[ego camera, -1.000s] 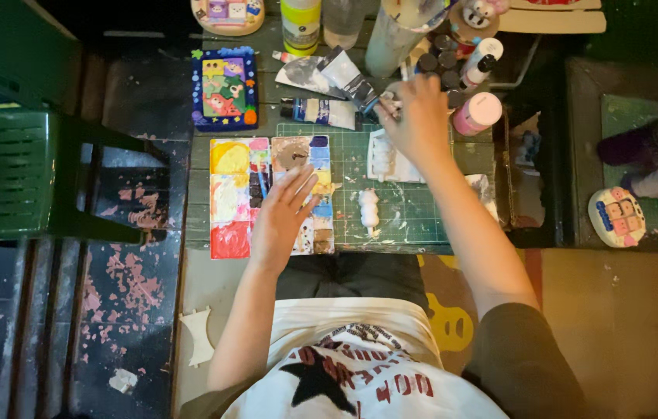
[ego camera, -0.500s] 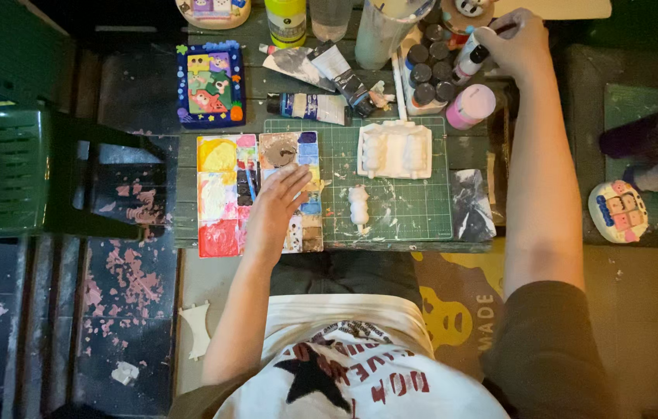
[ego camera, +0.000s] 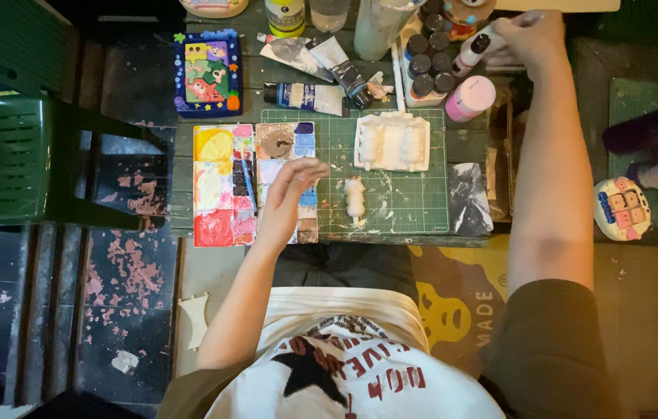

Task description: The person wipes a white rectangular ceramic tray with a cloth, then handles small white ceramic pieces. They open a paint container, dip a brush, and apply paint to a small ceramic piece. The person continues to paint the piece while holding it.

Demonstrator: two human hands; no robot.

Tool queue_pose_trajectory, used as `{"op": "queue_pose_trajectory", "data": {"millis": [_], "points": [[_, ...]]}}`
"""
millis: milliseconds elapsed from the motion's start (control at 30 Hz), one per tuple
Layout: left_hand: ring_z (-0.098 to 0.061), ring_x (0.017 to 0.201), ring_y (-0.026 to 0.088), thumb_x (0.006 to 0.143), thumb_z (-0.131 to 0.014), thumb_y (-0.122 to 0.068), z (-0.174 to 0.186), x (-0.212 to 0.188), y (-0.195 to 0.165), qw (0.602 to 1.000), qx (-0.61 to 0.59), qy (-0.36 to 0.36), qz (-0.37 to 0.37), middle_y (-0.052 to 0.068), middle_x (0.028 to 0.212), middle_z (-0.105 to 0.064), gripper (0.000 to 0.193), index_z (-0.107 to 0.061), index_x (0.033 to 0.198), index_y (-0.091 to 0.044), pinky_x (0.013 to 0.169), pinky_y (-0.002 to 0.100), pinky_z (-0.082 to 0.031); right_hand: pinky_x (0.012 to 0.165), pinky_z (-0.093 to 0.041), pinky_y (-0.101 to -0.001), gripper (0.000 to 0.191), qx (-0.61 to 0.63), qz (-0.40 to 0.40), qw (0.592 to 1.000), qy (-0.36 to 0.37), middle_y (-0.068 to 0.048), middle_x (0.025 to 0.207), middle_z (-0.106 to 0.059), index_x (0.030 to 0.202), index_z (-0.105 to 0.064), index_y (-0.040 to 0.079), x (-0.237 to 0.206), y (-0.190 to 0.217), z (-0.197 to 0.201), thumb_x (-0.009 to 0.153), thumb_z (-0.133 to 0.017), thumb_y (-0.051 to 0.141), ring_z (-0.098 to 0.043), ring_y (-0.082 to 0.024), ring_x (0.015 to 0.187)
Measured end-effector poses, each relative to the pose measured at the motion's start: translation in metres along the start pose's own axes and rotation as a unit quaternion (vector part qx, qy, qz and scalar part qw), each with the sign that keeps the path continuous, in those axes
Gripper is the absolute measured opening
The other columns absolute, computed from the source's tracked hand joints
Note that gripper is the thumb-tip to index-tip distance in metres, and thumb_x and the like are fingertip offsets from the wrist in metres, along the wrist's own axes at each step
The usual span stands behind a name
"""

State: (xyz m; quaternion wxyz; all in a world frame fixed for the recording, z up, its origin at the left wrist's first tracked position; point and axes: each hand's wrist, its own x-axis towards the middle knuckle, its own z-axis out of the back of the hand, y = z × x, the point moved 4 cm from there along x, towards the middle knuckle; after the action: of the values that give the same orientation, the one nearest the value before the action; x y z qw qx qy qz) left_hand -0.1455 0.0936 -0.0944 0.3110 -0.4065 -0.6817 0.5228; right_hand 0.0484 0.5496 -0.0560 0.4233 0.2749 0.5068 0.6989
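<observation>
Reaching right hand point(ego camera: 526, 35) to table's far right corner, fingers closed round small white bottle point(ego camera: 474, 48) among paint pots. Left hand point(ego camera: 291, 190) lies flat, released, on paint palette point(ego camera: 220, 186) near left edge, steadying it.

White-labelled paint tube point(ego camera: 305, 97) lies above the green mat; pink-capped bottle point(ego camera: 469, 98) stands at its right corner.

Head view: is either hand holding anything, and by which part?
The left hand rests open on the paint palette, gripping nothing. The right hand reaches among the paint bottles at the far edge; whether it grips one cannot be told.
</observation>
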Motion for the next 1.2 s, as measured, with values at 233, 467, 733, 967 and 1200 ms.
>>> {"op": "queue_pose_trajectory", "data": {"millis": [233,467,733,967,1200], "points": [[-0.061,0.127,0.022,0.105,-0.058,-0.012,-0.012,-0.008,-0.030,0.983,0.179,-0.013,-0.047,0.012,0.134,-0.064,0.031,-0.056,0.135,-0.002,0.110,0.035,-0.047,0.058,-0.062,-0.0351,0.017,0.208,0.146,0.963,-0.090,-0.017,0.102,-0.072,0.126,-0.046,-0.003,-0.061,0.023,0.041,0.119,-0.056,0.009,-0.074,-0.025,0.071],[-0.051,0.133,0.040,0.080,-0.080,-0.007,-0.082,-0.022,-0.053,0.900,0.385,0.011,-0.206,0.021,0.142,-0.051,0.073,-0.042,0.143,-0.005,0.108,0.047,-0.046,0.083,-0.056,-0.0344,0.031,-0.001,0.137,0.978,0.154,-0.007,0.107,-0.061,0.125,-0.056,0.008,-0.265,0.088,-0.110,0.096,-0.067,0.011,-0.063,-0.016,0.095],[-0.067,0.101,0.043,0.079,-0.083,-0.015,-0.067,-0.051,-0.038,0.891,0.454,0.011,-0.017,0.020,0.107,-0.068,0.057,-0.051,0.125,-0.006,0.080,0.051,-0.054,0.065,-0.050,-0.0491,0.035,-0.228,0.271,0.915,0.191,-0.016,0.084,-0.064,0.107,-0.057,0.009,-0.302,0.103,-0.180,0.092,-0.073,0.037,-0.065,-0.041,0.075],[-0.071,0.076,0.024,0.075,-0.080,-0.018,-0.028,-0.054,-0.051,0.922,0.214,0.322,0.033,0.011,0.086,-0.075,0.031,-0.069,0.099,-0.002,0.069,0.036,-0.057,0.073,-0.053,-0.0425,0.048,-0.122,0.374,0.846,0.360,-0.012,0.091,-0.059,0.116,-0.060,0.006,-0.318,0.108,-0.189,0.079,-0.080,0.031,-0.062,-0.032,0.089],[-0.064,0.067,0.010,0.082,-0.083,-0.022,0.013,-0.060,0.003,0.770,0.140,0.563,0.264,0.003,0.079,-0.072,0.025,-0.073,0.094,-0.002,0.057,0.028,-0.053,0.096,-0.057,-0.0437,0.046,-0.190,0.584,0.707,0.352,-0.012,0.128,-0.059,0.129,-0.060,0.011,-0.351,0.144,-0.182,0.085,-0.072,0.018,-0.060,-0.031,0.118]]}}
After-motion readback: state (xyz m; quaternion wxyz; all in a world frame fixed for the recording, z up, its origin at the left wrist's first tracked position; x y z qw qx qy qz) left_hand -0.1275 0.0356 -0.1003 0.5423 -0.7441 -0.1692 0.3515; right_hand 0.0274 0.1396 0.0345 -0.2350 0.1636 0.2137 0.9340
